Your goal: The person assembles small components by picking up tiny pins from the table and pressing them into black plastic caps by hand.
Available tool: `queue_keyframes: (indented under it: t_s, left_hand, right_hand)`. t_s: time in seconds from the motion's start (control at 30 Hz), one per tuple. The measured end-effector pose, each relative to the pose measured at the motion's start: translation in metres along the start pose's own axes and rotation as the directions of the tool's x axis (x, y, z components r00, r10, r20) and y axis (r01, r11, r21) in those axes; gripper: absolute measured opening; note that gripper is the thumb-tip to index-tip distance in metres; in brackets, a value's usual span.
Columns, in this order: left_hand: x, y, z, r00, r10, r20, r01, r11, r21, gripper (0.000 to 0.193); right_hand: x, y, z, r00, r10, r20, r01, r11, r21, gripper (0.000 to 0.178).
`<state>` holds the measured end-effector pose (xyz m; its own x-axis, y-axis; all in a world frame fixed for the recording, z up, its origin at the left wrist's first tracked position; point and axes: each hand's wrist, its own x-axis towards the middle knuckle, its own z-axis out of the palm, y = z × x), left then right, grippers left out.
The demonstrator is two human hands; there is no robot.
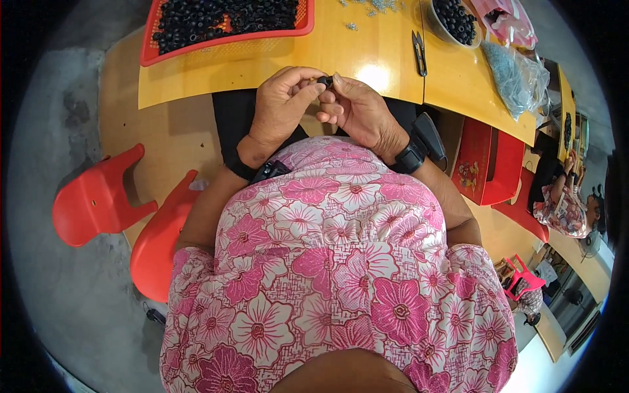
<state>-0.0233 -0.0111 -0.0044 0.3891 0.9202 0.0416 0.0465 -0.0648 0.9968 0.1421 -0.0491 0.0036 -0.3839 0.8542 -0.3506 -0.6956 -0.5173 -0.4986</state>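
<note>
Two hands meet over the near edge of the yellow table (pixel 367 46), head view. Left hand (pixel 282 108) and right hand (pixel 360 111) both pinch one small black part (pixel 325 81) between their fingertips, closed on it. Red tray (pixel 229 42) of black parts sits at the far left edge, snips (pixel 419 52) and bowl (pixel 452 23) far right. Best kept low over the table, with a firm pinch.

Both hands met at the desk's (pixel 367 52) near edge, the left hand (pixel 282 108) beside the right hand (pixel 363 114), a small part (pixel 325 81) between their fingers. A tray (pixel 229 42) of small parts lay beyond on the left, snips (pixel 419 52) to the right, a bowl (pixel 452 23) farther right. Two stools (pixel 98 203) stood on the floor at the left.
</note>
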Motion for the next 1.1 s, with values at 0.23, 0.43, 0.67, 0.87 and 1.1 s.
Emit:
queue_keyframes:
  t_s: [0.23, 0.43, 0.67, 0.87, 1.1]
  left_hand:
    - [-0.001, 0.001, -0.001, 1.000, 0.028, -0.011, -0.028, 0.998, 0.048, 0.016]
    - [-0.001, -0.005, -0.002, 0.999, -0.003, -0.041, 0.004, 1.000, 0.018, 0.015]
    - [-0.003, -0.005, 0.000, 0.998, -0.061, -0.001, 0.061, 0.997, -0.045, 0.014]
    - [-0.002, -0.005, 0.003, 0.992, -0.116, 0.040, 0.121, 0.979, -0.164, 0.013]
    - [-0.002, -0.005, 0.005, 0.985, -0.160, 0.058, 0.170, 0.948, -0.270, 0.012]
  right_hand:
    - [0.000, 0.002, 0.000, 1.000, 0.003, -0.010, -0.003, 1.000, -0.029, 0.031]
    - [0.002, 0.005, 0.006, 0.983, -0.142, -0.119, 0.112, 0.968, -0.225, 0.024]
    - [0.003, 0.007, 0.010, 0.894, -0.371, -0.253, 0.233, 0.864, -0.446, 0.016]
    - [0.003, 0.009, 0.008, 0.842, -0.491, -0.224, 0.293, 0.765, -0.573, 0.012]
    - [0.006, 0.013, 0.007, 0.785, -0.590, -0.187, 0.343, 0.666, -0.662, 0.011]
